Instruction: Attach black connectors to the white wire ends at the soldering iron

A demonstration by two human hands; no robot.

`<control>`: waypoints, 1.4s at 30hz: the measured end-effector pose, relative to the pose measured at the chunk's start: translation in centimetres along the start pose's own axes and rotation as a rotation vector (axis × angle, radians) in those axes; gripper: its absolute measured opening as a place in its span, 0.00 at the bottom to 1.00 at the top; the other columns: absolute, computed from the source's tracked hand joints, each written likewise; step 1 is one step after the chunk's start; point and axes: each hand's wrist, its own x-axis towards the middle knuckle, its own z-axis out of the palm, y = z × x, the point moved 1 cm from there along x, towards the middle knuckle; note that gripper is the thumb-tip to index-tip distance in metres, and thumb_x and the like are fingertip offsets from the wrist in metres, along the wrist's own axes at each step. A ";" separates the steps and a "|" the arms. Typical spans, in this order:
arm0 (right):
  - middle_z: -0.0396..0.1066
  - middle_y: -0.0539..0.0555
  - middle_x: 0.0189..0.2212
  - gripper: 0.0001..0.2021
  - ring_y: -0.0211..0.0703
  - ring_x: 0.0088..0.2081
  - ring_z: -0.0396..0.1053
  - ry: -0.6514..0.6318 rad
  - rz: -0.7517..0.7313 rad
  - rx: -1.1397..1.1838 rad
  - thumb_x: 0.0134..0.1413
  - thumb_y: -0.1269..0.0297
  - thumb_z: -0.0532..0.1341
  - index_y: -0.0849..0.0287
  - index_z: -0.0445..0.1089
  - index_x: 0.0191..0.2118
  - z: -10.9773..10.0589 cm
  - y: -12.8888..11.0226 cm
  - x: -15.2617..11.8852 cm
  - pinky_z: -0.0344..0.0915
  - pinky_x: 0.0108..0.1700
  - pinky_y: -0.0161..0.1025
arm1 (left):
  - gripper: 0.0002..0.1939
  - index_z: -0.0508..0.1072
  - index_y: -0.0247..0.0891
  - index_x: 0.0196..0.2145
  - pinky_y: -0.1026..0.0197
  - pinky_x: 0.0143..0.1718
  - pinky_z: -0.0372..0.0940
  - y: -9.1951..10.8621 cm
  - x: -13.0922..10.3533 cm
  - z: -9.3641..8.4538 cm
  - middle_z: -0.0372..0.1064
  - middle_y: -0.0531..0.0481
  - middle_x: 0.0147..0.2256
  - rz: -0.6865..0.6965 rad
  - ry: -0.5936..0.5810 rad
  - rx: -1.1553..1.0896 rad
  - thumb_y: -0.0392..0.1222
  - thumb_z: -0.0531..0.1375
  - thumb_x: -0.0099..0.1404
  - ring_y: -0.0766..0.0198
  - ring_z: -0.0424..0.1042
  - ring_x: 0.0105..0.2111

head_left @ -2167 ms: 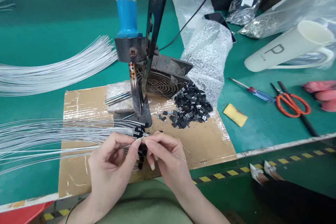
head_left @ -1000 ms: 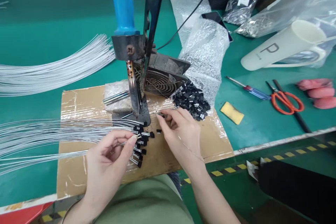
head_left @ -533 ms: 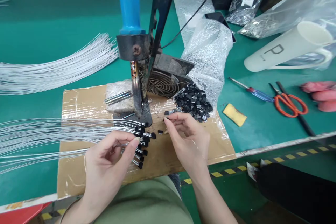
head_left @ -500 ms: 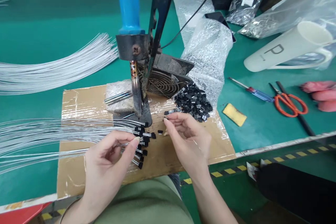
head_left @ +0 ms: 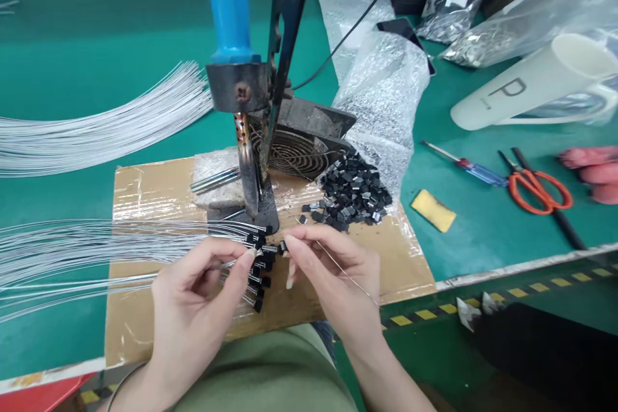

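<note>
My left hand [head_left: 205,296] is closed, thumb and forefinger pinching thin white wires [head_left: 168,248] near their ends. Just past its fingertips, several small black connectors [head_left: 264,281] cap other wires of the bundle on the cardboard [head_left: 145,199]. My right hand [head_left: 338,277] pinches a small black connector [head_left: 283,247] close to the wire ends; whether they touch I cannot tell. A thin silvery wire [head_left: 347,273] also runs across the right hand. Above and behind both hands stands a blue-handled soldering iron [head_left: 234,22], tip down in a black stand.
A heap of black connectors [head_left: 355,190] lies right of a dusty fan [head_left: 299,151]. More white wires [head_left: 120,125] lie at back left. On the right are a yellow sponge [head_left: 433,210], a screwdriver [head_left: 468,165], orange-handled scissors [head_left: 538,190] and a white mug [head_left: 531,87].
My right hand has moved left and slightly down from beside the heap, taking the loose connector off the cardboard and bringing it near the left fingertips. The left hand has hardly moved.
</note>
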 end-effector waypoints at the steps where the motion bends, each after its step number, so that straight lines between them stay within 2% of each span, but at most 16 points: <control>1: 0.78 0.48 0.24 0.02 0.36 0.20 0.72 -0.005 0.011 0.009 0.60 0.64 0.73 0.55 0.84 0.36 0.2 0.0 -0.1 0.74 0.24 0.32 | 0.04 0.81 0.42 0.30 0.66 0.26 0.62 0.0 0.1 0.0 0.78 0.54 0.29 0.002 -0.004 -0.002 0.41 0.69 0.63 0.67 0.71 0.26; 6: 0.79 0.49 0.24 0.03 0.36 0.21 0.73 -0.022 0.043 0.033 0.59 0.63 0.73 0.54 0.85 0.35 0.8 0.2 -0.2 0.74 0.24 0.32 | 0.03 0.83 0.43 0.31 0.66 0.27 0.68 0.1 0.4 -0.2 0.80 0.53 0.30 0.046 -0.023 -0.021 0.42 0.70 0.63 0.65 0.74 0.26; 14: 0.79 0.50 0.25 0.03 0.36 0.21 0.73 -0.030 0.061 0.034 0.58 0.62 0.74 0.54 0.85 0.35 1.0 0.5 -0.3 0.74 0.25 0.32 | 0.03 0.83 0.42 0.30 0.66 0.28 0.70 0.5 0.4 -0.1 0.80 0.53 0.29 -0.014 0.008 -0.045 0.42 0.72 0.60 0.65 0.74 0.26; 21: 0.79 0.49 0.24 0.02 0.35 0.21 0.72 -0.040 0.064 0.047 0.58 0.63 0.74 0.53 0.85 0.35 1.1 0.5 -0.3 0.73 0.24 0.31 | 0.01 0.84 0.42 0.32 0.71 0.26 0.70 -0.1 0.8 -0.5 0.82 0.53 0.30 0.057 -0.077 -0.020 0.39 0.71 0.62 0.66 0.77 0.25; 25: 0.76 0.48 0.21 0.03 0.35 0.19 0.69 -0.059 0.075 0.052 0.58 0.63 0.73 0.54 0.85 0.34 1.4 0.4 -0.2 0.71 0.23 0.32 | 0.03 0.84 0.42 0.31 0.70 0.33 0.75 0.3 1.1 -0.6 0.83 0.51 0.33 0.036 -0.155 -0.099 0.37 0.70 0.63 0.64 0.81 0.31; 27: 0.76 0.48 0.20 0.04 0.35 0.18 0.68 -0.060 0.080 0.043 0.58 0.62 0.73 0.55 0.84 0.34 1.5 0.4 -0.3 0.71 0.22 0.32 | 0.03 0.84 0.42 0.31 0.69 0.34 0.75 0.4 1.2 -0.6 0.83 0.49 0.33 0.021 -0.183 -0.120 0.37 0.70 0.63 0.63 0.81 0.32; 42: 0.76 0.48 0.21 0.04 0.35 0.18 0.69 -0.066 0.097 0.068 0.58 0.62 0.74 0.55 0.84 0.35 1.4 0.7 -0.6 0.72 0.21 0.32 | 0.06 0.83 0.44 0.29 0.73 0.37 0.75 0.7 1.2 -0.6 0.83 0.53 0.33 0.011 -0.183 -0.171 0.33 0.70 0.62 0.66 0.82 0.33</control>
